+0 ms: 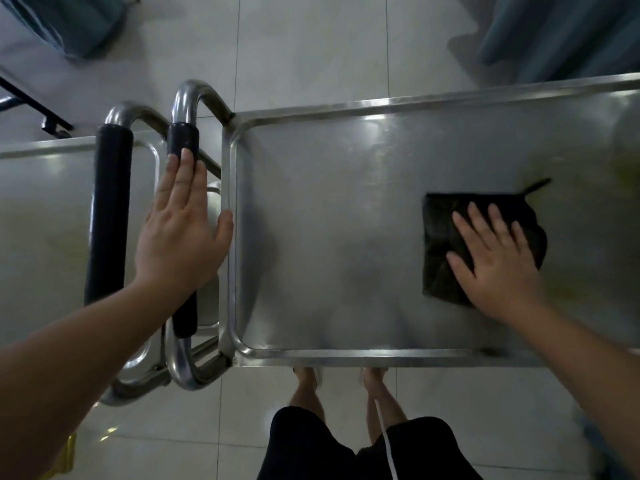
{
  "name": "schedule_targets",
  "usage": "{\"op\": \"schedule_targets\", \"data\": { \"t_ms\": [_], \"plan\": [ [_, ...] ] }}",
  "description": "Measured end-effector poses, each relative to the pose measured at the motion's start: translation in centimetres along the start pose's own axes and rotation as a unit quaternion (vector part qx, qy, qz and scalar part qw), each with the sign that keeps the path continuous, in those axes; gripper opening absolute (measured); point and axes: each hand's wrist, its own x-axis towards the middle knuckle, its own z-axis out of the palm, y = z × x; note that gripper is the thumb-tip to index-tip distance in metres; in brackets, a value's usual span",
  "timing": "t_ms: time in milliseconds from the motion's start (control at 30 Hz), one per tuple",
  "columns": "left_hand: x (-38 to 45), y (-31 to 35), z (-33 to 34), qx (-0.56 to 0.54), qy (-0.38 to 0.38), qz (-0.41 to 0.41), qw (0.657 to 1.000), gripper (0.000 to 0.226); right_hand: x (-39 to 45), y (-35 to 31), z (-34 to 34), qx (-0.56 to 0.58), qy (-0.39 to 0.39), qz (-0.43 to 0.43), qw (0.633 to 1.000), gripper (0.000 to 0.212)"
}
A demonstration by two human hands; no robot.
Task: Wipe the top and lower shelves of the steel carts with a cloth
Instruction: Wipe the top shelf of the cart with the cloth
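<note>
Left hand [180,233], fingers straight, braces the cart handle [183,140] while right hand [498,258], fingers spread, presses the cloth [440,237] on the top shelf [329,220]—best kept flat.

Both arms are seen bare, extended fwd from the bottom corners. L forearm is angled up and rightward from the lower-left; L hand [181,233] is held flat, palm down, fingers straight and together, pointed away from the body, thumb splayed out to the right. Nothing is gripped by it; contact underneath can't be told. R forearm is angled up and leftward from the lower-right corner. R hand [495,258] is laid flat, palm down, fingers straight and slightly spread, pointed up-left, thumb spread to the left; its palm and fingers are pressed onto what lies beneath. Bare legs and dark shorts are seen at bottom centre.
</note>
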Motion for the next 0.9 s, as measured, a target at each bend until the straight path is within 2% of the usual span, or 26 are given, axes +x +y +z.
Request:
{"op": "schedule_targets", "data": {
  "t_ms": [133, 267, 333, 467, 567, 633, 733, 800, 900],
  "plan": [
    [-0.1, 0.2, -0.2, -0.015, -0.009, 0.007, 1.000, 0.077, -9.5, -2.5, 3.5, -0.013, 0.010, 0.064, 0.998, 0.073],
    [0.0, 0.0, -0.2, -0.035, -0.007, 0.013, 0.999, 0.076, -10.0, -13.1, 5.2, 0.024, 0.029, 0.165, 0.986, 0.074],
    [0.1, -0.2, -0.1, -0.040, -0.002, 0.020, 0.999, 0.076, -9.1, -20.2, 6.3, 0.041, 0.038, 0.126, 0.990, 0.074],
    [0.1, -0.4, 0.1, -0.028, 0.000, 0.028, 0.999, 0.076, -7.8, -33.2, 8.6, 0.071, 0.015, -0.050, 0.996, 0.071],
    [0.2, -0.4, 0.0, -0.017, -0.003, 0.030, 0.999, 0.076, -6.8, -37.5, 8.7, 0.089, 0.008, -0.125, 0.988, 0.067],
    [0.2, -0.4, 0.0, -0.021, -0.004, 0.031, 0.999, 0.076, -6.6, -36.8, 8.7, 0.080, 0.018, -0.155, 0.984, 0.066],
    [0.0, -0.3, 0.2, -0.037, -0.004, 0.039, 0.999, 0.077, -7.6, -31.6, 8.5, 0.060, 0.023, -0.182, 0.981, 0.065],
    [0.0, -0.2, 0.2, -0.045, -0.004, 0.045, 0.998, 0.078, -8.4, -26.1, 7.7, 0.044, 0.027, -0.147, 0.988, 0.067],
    [0.0, -0.5, 0.3, -0.048, -0.002, 0.049, 0.998, 0.078, -9.4, -15.9, 5.4, 0.010, 0.027, -0.051, 0.998, 0.069]
  ]
}}
